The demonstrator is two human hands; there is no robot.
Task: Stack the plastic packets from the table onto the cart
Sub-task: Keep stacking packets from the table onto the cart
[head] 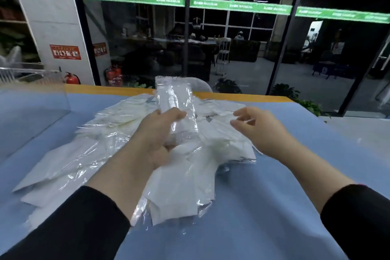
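left hand [155, 133] fingers curled round one clear packet [176, 103], lifted, tip toward 12 o'clock | right hand [260, 127] fingers loose, holding nothing, at 3 o'clock of it | pile of packets [88, 154] covers blue counter [285, 175] | cart not in view | progress: early, most packets left

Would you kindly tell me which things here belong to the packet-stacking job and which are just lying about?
Part of the job:
- lifted packet, in the left hand grip
- packet pile on the blue table
- right hand, open above the pile

Just lying about:
- fire extinguishers by the glass wall
- potted plants
- red wall sign
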